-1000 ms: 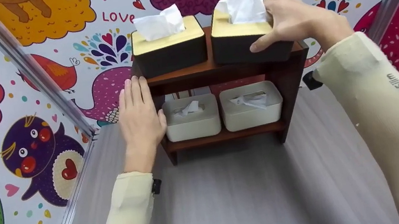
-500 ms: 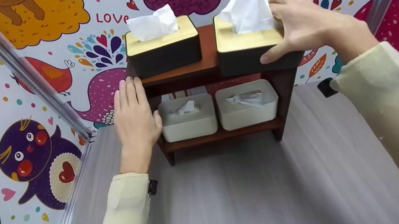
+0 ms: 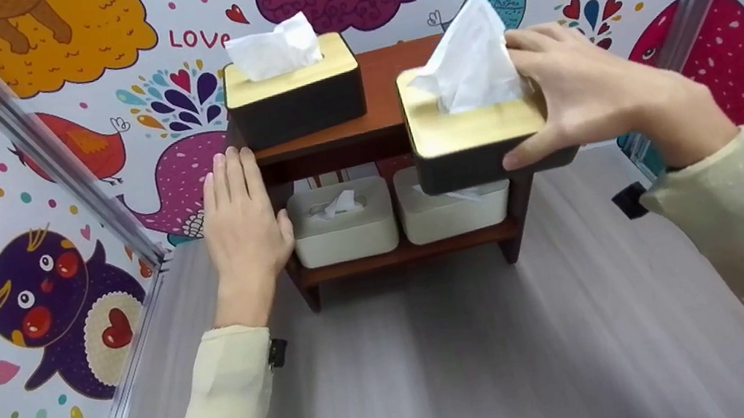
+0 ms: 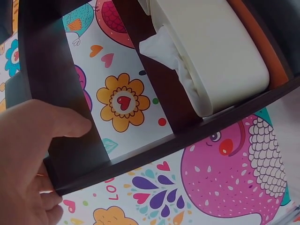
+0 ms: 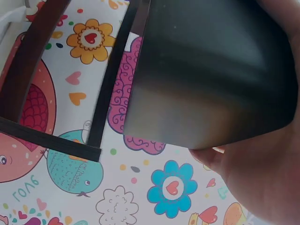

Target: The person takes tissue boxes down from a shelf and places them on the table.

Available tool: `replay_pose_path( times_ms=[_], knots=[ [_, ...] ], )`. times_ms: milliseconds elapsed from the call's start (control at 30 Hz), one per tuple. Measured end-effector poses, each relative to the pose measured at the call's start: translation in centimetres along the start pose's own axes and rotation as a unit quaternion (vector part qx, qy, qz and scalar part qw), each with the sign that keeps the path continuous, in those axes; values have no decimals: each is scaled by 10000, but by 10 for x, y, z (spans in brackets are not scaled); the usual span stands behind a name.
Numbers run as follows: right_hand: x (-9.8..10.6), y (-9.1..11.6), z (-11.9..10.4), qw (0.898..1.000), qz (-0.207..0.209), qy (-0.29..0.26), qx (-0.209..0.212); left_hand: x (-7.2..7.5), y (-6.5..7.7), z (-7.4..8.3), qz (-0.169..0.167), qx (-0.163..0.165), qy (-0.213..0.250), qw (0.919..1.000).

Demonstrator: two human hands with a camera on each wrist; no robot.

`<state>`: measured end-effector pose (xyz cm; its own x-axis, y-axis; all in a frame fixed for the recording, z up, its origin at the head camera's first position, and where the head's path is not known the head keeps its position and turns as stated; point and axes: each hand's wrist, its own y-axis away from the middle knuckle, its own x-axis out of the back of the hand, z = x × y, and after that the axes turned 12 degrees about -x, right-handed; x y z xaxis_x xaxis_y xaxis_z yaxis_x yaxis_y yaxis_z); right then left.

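The black box [image 3: 461, 140] lay left of the right hand [image 3: 589, 81], its long axis running sideways from the palm, in front of the shelf [image 3: 384, 85]. That hand, the nearer one, was spread wide and gripped the box's right end, thumb on the near face, fingers around the far side. The left hand [image 3: 242, 217] lay straight-fingered along the shelf's outer side, well apart from the box and grasping nothing. A white box [image 3: 346, 231] stood just right of it. The right wrist view showed a fingertip at the black box's far edge, which the head view hid; only the latter showed the gold lid [image 3: 438, 133] and raised tissue [image 3: 476, 68].
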<state>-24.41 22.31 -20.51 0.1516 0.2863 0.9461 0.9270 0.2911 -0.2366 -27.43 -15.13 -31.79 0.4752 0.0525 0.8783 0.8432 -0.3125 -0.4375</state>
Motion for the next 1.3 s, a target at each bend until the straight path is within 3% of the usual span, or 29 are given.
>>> replay_pose_path(
  times_ms=[300,633,933,1300],
  knots=[
    [-20,18,2,9983,147,134,544,-1,2,1,182,-58,-36,9998],
    [-45,32,10,9958,-32,451,793,0,2,-1,61,-36,-30,10000],
    [-79,43,25,9950,-586,707,385,0,2,0,-49,-53,-86,9999],
    [-123,55,49,9897,-1129,878,48,-1,1,0,67,-76,-118,9999]
  ],
)
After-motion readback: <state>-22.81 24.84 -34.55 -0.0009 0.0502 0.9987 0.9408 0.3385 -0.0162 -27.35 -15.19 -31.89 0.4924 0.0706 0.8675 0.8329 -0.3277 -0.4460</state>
